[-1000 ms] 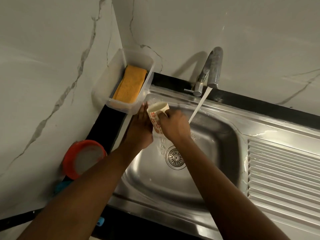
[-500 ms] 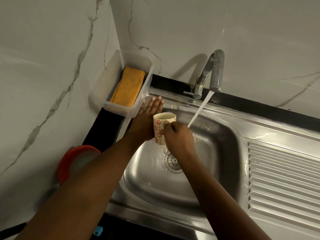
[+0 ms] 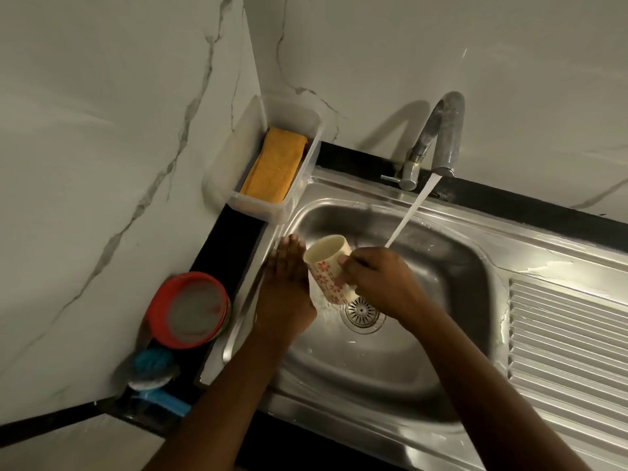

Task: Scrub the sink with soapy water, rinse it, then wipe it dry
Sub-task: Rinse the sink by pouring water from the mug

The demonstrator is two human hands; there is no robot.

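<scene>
The steel sink [image 3: 452,294] is wet, with its drain [image 3: 363,313] at the bottom. Water streams from the tap [image 3: 441,137] into the basin. My right hand [image 3: 380,283] holds a cream cup with red flowers [image 3: 328,266] by its handle, tilted to the left over the basin. My left hand [image 3: 285,290] is flat with fingers apart against the sink's left wall, next to the cup. A folded orange cloth [image 3: 272,164] lies in a clear plastic box [image 3: 306,158] at the sink's back left corner.
A red-rimmed round tub [image 3: 190,311] stands on the dark counter left of the sink, with a blue scrubber [image 3: 153,363] in front of it. The ribbed draining board [image 3: 571,351] is to the right. Marble-patterned walls close in the left and back.
My right hand has tilted the cup leftward and lowered it toward the basin's left wall. My left hand has slid down from the back left rim along that wall.
</scene>
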